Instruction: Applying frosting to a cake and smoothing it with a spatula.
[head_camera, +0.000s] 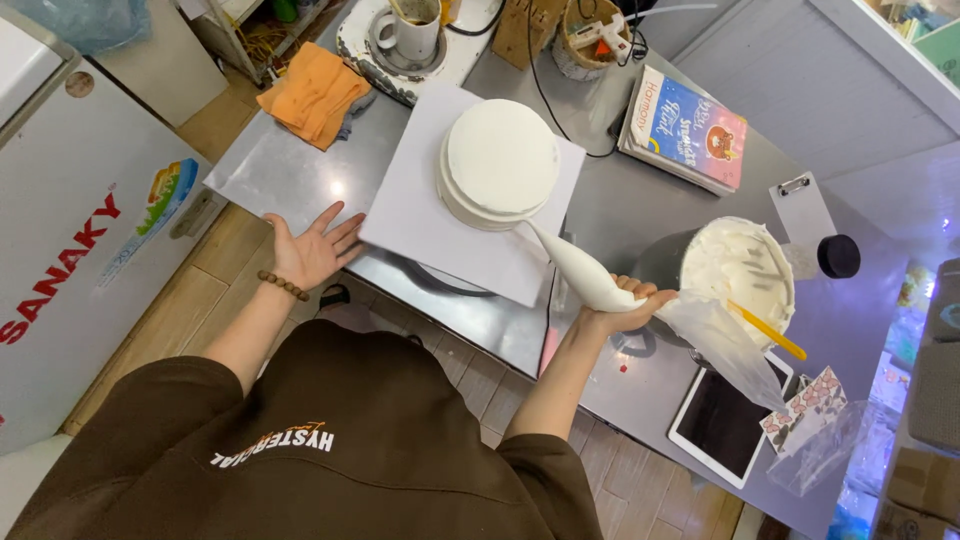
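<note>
Brown sleeves fill the bottom of the view, and both arms reach up to a steel table (270, 170); the right hand (622, 305) is closed around the twisted middle of a piping bag (585, 272), fingers wrapped tight on it; the left hand (312, 250) lies flat and spread, palm up, touching the edge of a white square board (415, 215) and holding nothing; on that board, at 12 o'clock from the body, sits a round white cake (500, 165); the bag's long axis runs from 4 o'clock to 10 o'clock, its tip aimed at the cake's lower side and just beside it, its loose plastic tail trailing toward 4 o'clock; by my reading, cream is being piped on the side wall, and the next move calls for a steady squeeze while the left hand turns the board; a bowl (745, 265) of cream with a yellow-handled spatula (768, 330) stands at 2 o'clock.
</note>
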